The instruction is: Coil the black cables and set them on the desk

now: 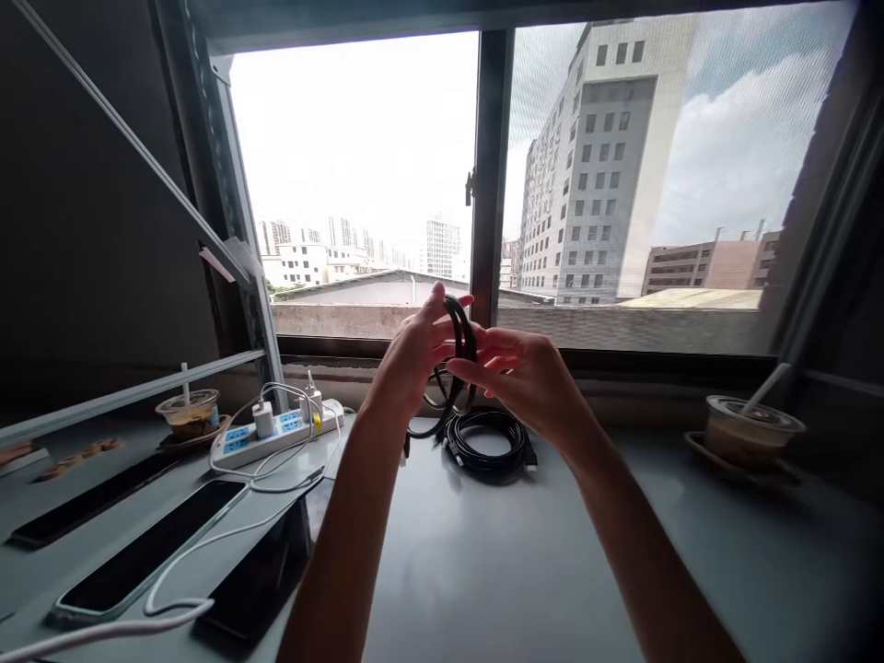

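Note:
A black cable, looped into a small coil, is held up between my two hands above the table. My left hand has its fingers through or behind the loops, thumb pointing up. From the other side, my right hand pinches the loops between thumb and fingers. A loose length of the cable hangs below my left hand. Under the hands, a second black cable lies on the table in a round coil, with a dark rectangular plug showing at its right end.
To the left stand a white power strip with chargers and white cords, several phones and a cup with a straw. Another drink cup sits on a saucer at right. A window and metal frame rise behind the table.

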Demonstrator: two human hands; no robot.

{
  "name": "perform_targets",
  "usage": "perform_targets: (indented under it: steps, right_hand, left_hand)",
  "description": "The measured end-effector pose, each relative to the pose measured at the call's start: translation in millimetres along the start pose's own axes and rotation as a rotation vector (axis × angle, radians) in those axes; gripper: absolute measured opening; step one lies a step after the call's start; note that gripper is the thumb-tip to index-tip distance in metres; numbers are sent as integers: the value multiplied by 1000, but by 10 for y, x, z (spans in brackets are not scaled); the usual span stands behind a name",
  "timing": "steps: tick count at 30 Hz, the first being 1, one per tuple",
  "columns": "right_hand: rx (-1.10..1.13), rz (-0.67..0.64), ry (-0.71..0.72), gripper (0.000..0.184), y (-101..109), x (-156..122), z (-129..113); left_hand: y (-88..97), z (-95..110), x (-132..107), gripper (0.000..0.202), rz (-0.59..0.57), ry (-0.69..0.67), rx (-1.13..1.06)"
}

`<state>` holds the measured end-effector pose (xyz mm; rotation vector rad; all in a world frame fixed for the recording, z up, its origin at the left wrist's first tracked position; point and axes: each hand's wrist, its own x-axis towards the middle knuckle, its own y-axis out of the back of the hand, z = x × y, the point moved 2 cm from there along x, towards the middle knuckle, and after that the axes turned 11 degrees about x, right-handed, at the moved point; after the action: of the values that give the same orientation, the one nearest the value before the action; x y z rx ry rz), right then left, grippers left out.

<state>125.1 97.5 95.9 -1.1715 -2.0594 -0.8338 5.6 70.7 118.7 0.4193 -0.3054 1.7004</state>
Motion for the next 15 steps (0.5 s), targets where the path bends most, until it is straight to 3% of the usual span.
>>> perform_targets:
  steps: [10,15]
  right_hand:
    - [-202,122,86,28,81,21,52]
    - [-185,238,127,25,230,-6,-90]
  left_hand:
    - [-62,32,-58,28,-34,-66,100]
    - [-96,-26,-7,23,97,-95,221]
